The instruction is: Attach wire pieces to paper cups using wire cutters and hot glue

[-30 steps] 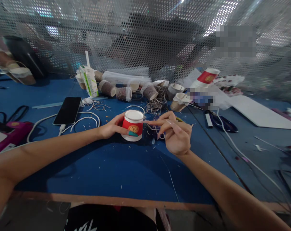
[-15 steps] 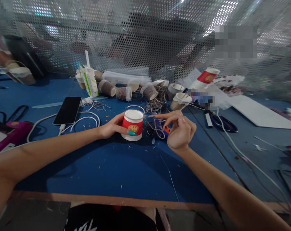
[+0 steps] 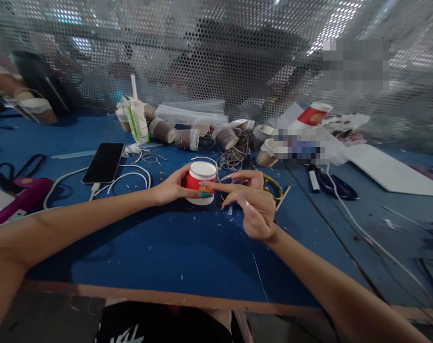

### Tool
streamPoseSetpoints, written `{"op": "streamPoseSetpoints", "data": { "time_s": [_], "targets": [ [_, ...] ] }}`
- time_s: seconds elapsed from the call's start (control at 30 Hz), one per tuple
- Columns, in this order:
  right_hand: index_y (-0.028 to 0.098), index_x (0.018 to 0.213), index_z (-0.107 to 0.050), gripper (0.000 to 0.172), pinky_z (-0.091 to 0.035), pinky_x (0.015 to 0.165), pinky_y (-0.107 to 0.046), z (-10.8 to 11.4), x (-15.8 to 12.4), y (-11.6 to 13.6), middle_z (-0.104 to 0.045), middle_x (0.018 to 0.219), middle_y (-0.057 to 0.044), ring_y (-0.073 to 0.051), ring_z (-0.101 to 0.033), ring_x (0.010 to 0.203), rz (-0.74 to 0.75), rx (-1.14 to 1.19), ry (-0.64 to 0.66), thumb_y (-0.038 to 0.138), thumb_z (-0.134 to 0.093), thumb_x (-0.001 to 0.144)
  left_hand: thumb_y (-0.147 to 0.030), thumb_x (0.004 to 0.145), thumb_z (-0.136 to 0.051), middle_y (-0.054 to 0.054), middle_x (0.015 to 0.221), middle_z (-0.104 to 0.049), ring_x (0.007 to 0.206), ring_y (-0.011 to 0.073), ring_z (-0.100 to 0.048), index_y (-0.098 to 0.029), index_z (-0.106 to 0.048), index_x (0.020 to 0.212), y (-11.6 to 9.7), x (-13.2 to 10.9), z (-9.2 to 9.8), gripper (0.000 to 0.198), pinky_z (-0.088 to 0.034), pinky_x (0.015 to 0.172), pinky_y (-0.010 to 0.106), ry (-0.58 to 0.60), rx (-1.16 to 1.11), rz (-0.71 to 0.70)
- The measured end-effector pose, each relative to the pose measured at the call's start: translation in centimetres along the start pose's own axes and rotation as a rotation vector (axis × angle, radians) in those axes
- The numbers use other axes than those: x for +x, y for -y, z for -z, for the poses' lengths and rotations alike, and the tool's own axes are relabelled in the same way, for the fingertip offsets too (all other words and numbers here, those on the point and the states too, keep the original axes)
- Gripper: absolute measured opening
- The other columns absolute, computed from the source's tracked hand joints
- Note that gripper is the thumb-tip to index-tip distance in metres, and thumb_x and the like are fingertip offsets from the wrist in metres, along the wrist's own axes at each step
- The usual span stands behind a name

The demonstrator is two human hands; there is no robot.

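Observation:
A red and white paper cup [image 3: 201, 171] with a gold emblem stands upright near the middle of the blue table [image 3: 148, 257]. Around its left side wraps my left hand [image 3: 171, 186], thumb across the front. My right hand [image 3: 255, 202] is at the cup's right, its index finger stretched to the emblem and the other fingers apart; nothing shows in it. A thin wire loop rises behind the cup's rim. Behind the right hand lies a yellowish ring [image 3: 279, 188], partly hidden.
Twine-wrapped cups [image 3: 187, 139], tangled cord [image 3: 238, 150] and a drink carton [image 3: 136, 119] line the back. A phone [image 3: 104, 163] and purple glue gun [image 3: 34, 195] lie left. Scissors [image 3: 336, 185], a white board [image 3: 391, 169] and a cable are right. Perforated metal [image 3: 209, 62] rises behind.
My right hand has moved left and slightly down, bringing its index finger to the cup's front. The yellowish ring and a stick beside it have come into view. My left hand keeps its hold.

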State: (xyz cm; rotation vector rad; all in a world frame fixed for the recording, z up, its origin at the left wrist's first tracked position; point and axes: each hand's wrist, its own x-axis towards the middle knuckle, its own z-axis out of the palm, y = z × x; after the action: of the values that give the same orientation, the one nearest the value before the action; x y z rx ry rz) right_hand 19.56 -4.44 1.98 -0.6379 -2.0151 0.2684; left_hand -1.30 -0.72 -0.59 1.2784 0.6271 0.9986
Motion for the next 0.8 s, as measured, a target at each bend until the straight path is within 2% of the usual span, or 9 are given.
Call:
{"op": "streamPoseSetpoints", "data": {
  "time_s": [0.13,0.37,0.53,0.67,0.8],
  "targets": [
    [0.026,0.071,-0.064,0.030,-0.036,0.091,-0.050,0.2,0.7,0.4,-0.074,0.097,0.002,-0.025,-0.055,0.098,0.100,-0.104,0.092,0.026,-0.039,0.088,-0.023,0.056,-0.083,0.010,0.121,-0.061,0.117,0.0279,-0.054,-0.017,-0.054,0.112,0.1,0.0,-0.1,0.064,-0.037,0.105,0.047,-0.027,0.085,-0.057],
    [0.029,0.071,-0.067,0.031,-0.035,0.088,-0.051,0.4,0.6,-0.1,-0.073,0.079,0.002,-0.026,-0.056,0.099,0.153,-0.232,0.000,0.021,-0.040,0.086,-0.024,0.057,-0.083,0.010,0.119,-0.062,0.114,0.0261,-0.055,-0.018,-0.053,0.113,0.4,0.2,0.0,0.064,-0.036,0.105,0.047,-0.061,0.152,-0.102],
    [0.028,0.074,-0.066,0.016,-0.035,0.086,-0.052,0.7,0.6,-0.7,-0.074,0.094,0.004,-0.029,-0.055,0.106,0.315,-0.330,0.086,0.021,-0.051,0.076,-0.026,0.056,-0.083,0.009,0.116,-0.062,0.112,0.0260,-0.056,-0.017,-0.053,0.109,0.2,0.1,0.0,0.062,-0.037,0.104,0.046,-0.079,0.208,-0.119],
    [0.028,0.078,-0.065,0.014,-0.035,0.084,-0.050,0.6,0.6,-0.7,-0.073,0.103,0.005,-0.030,-0.052,0.111,0.356,-0.388,0.161,0.023,-0.053,0.073,-0.028,0.057,-0.082,0.008,0.113,-0.063,0.109,0.0262,-0.057,-0.018,-0.053,0.108,0.0,0.0,-0.1,0.060,-0.039,0.102,0.045,-0.063,0.291,-0.139],
    [0.026,0.074,-0.062,0.010,-0.035,0.082,-0.048,0.3,0.8,-0.3,-0.073,0.105,0.005,-0.029,-0.052,0.110,0.368,-0.478,0.154,0.022,-0.053,0.075,-0.030,0.058,-0.081,0.007,0.109,-0.062,0.105,0.0240,-0.056,-0.017,-0.051,0.107,0.0,0.0,-0.2,0.058,-0.040,0.100,0.043,-0.094,0.344,-0.189]
  ]
}}
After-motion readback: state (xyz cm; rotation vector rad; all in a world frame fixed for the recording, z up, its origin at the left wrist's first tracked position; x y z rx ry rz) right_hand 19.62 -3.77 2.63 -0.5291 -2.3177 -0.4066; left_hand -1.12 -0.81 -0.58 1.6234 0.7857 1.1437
